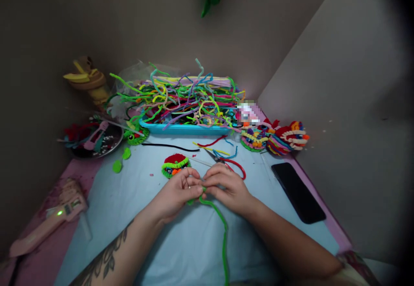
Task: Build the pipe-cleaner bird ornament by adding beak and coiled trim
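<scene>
Close together over the middle of the table, my left hand (184, 189) and my right hand (226, 187) both pinch a green pipe cleaner (224, 230). Its long free end curves down toward the front edge. A small bent green part sits under my left fingers, mostly hidden by them. Just behind my left hand lies a round red and green pipe-cleaner bird face (174, 164) with an orange beak. Scissors with red handles (237, 167) rest behind my right hand, their blades pointing up and left.
A blue tray (190, 130) heaped with colourful pipe cleaners stands at the back. A pink glue gun (51, 225) with a green light lies left, below a round metal dish (111, 146). At right are a black phone (298, 193) and several finished pipe-cleaner pieces (284, 138). Loose stems lie mid-table.
</scene>
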Demonstrator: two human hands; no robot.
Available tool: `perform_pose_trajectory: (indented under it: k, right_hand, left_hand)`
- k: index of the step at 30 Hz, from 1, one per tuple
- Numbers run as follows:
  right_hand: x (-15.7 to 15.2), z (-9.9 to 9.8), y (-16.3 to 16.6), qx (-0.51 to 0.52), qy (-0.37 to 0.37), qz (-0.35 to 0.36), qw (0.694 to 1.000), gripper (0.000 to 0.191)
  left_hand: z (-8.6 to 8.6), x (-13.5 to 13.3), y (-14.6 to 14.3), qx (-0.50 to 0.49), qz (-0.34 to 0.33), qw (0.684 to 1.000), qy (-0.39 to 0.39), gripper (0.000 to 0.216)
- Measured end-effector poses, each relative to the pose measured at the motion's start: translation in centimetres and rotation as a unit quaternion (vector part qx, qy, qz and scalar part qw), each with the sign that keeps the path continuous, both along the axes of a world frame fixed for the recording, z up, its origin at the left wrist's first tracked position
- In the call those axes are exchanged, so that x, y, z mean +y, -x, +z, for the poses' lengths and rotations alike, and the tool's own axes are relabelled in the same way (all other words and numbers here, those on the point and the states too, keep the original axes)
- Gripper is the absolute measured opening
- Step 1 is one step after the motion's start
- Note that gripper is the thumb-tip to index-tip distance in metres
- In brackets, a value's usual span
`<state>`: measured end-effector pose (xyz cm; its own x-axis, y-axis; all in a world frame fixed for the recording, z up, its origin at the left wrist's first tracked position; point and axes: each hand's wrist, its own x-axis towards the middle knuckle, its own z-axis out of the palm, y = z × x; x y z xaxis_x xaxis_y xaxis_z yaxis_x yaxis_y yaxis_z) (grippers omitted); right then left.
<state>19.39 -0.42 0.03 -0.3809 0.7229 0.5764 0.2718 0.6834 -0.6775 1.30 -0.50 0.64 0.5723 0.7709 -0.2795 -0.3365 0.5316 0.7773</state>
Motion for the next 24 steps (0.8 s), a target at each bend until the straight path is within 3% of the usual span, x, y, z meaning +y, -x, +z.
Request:
perform_pose_trajectory:
  k: [6,10,15,18,20,22,24]
  right_hand:
    - [0.1,-0.1,-0.1,-0.02,-0.007,0.014,1.0,0.008]
    - [0.1,-0.2,-0.4,-0.049,-0.032,0.002,0.998,0.013]
    - [-0.2,0.3,-0.4,-0.049,-0.001,-0.01,0.999,0.013]
    - [-0.3,0.7,-0.1,-0.014,0.119,-0.021,0.993,0.013]
    - [-0.3,0.6,0.0,0.017,0.255,-0.012,0.967,0.016]
    - [-0.3,0.3,0.1,0.067,0.42,0.017,0.905,0.023]
    - [-0.2,-0.1,0.1,0.113,0.547,0.052,0.828,0.028]
  left_hand:
    - [0.1,-0.2,-0.2,0.017,0.023,1.0,-0.012,0.038]
    - [0.0,-0.3,0.0,0.033,-0.006,0.999,-0.019,0.035]
    - [0.0,-0.3,-0.1,0.131,0.031,0.985,-0.107,0.02]
    - [0.1,-0.5,0.0,0.246,0.075,0.933,-0.253,0.01]
    - [0.2,-0.8,0.3,0.299,0.073,0.878,-0.366,0.008]
    - [0.3,-1.1,0.5,0.311,0.048,0.832,-0.458,0.011]
    - [0.2,-1.3,0.6,0.307,0.028,0.811,-0.497,0.014]
